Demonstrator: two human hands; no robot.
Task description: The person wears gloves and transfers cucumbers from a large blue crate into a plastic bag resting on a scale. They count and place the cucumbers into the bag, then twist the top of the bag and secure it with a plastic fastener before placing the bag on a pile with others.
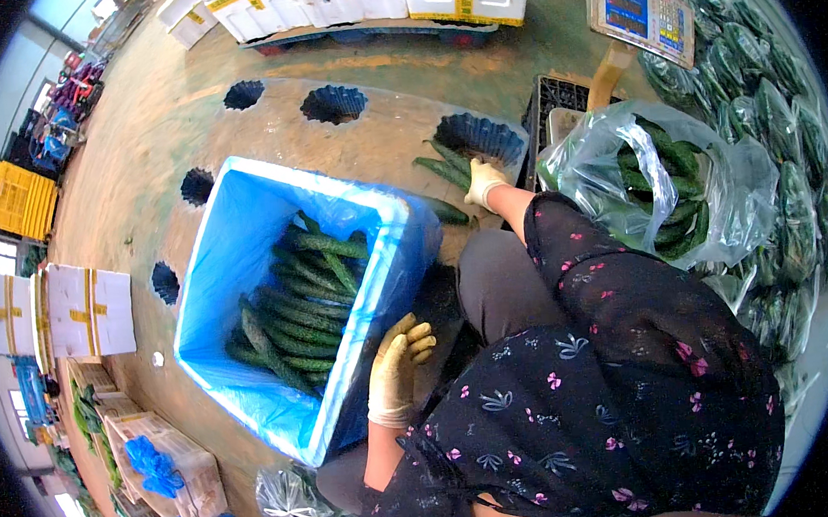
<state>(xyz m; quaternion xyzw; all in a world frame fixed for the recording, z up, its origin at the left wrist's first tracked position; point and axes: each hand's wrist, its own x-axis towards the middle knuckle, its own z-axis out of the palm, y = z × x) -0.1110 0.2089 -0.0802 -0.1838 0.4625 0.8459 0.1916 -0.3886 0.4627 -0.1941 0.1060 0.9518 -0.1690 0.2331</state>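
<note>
My left hand, in a pale work glove, is held beside the near right wall of a white foam box. Its fingers are apart and slightly curled, holding nothing. Blue plastic film lines the box, and many long green cucumbers lie inside. Beyond the box's right corner, my gloved right hand closes around the ends of cucumbers by a dark ridged hole; the fingertips are partly hidden. Another cucumber lies between that hand and the box.
On the right, a clear plastic bag of cucumbers sits by a digital scale display. Many bagged cucumbers are piled beyond it. White foam boxes stand at the back, cartons at left. The brown surface has several ridged holes.
</note>
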